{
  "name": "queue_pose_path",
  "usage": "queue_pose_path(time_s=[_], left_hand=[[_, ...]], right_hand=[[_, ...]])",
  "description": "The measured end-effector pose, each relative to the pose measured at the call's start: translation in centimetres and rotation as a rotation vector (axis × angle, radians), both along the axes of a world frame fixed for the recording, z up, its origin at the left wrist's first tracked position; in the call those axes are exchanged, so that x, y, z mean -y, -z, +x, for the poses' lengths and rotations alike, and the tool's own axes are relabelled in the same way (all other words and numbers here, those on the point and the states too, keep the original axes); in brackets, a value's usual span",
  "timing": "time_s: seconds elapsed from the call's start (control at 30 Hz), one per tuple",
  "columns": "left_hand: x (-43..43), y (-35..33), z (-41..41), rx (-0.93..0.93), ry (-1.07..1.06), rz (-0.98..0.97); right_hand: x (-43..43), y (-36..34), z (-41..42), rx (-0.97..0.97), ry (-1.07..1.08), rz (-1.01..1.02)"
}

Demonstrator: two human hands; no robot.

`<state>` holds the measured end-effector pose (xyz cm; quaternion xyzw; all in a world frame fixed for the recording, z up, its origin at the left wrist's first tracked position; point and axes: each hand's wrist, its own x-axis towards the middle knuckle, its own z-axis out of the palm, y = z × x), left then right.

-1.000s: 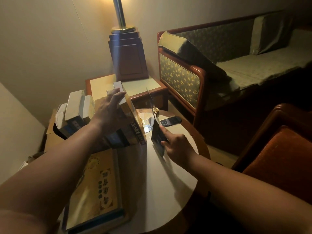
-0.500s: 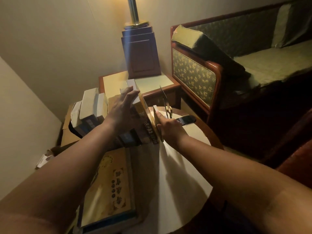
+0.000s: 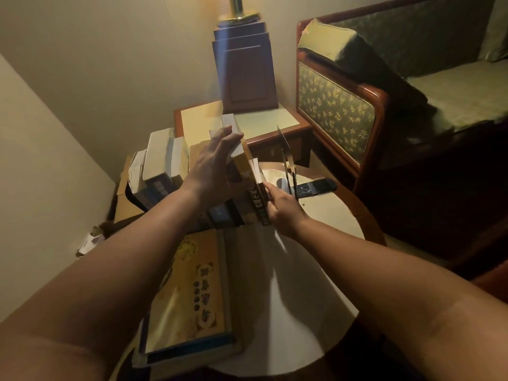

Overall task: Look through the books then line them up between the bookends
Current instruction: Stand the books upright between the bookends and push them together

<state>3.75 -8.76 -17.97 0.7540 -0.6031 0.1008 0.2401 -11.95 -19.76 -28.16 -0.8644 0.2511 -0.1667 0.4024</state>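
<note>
Round table (image 3: 302, 284) — upright books (image 3: 255, 200), flat yellow bk (image 3: 192, 284), bookend (image 3: 286, 158), phone (image 3: 316, 187)

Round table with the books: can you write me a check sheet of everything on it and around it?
Surface: round table, white top, dim light.
Job's things: upright books in a row; metal bookend standing apart to their right; big yellow book lying flat.
Clutter: dark phone-like thing beside the bookend; more books left of the table.
Hands: left hand rests flat on the row; right hand grips the row's right end.
Cables: nothing seen.
Surroundings: lamp base on a side table; sofa.
</note>
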Motion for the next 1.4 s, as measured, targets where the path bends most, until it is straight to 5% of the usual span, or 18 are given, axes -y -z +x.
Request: queue_pose_path(time_s=[0.9,1.1,1.27,1.4], left_hand=[[-0.4,-0.4,-0.4,-0.043,-0.025,0.022],[-0.6,-0.4,-0.3,-0.062,-0.031,0.025],[-0.6,-0.4,-0.3,-0.078,-0.030,0.036],[-0.6,-0.5,-0.4,-0.080,-0.044,0.036]], right_hand=[[-6.0,2.9,-3.9,-0.101,-0.049,-0.121],[-8.6,3.0,-1.5,0.056,0.151,-0.006],[-13.3,2.2,-0.6,0.229,-0.087,0.003],[-15.1,3.3,0.6,0.006,-0.263,-0.249]])
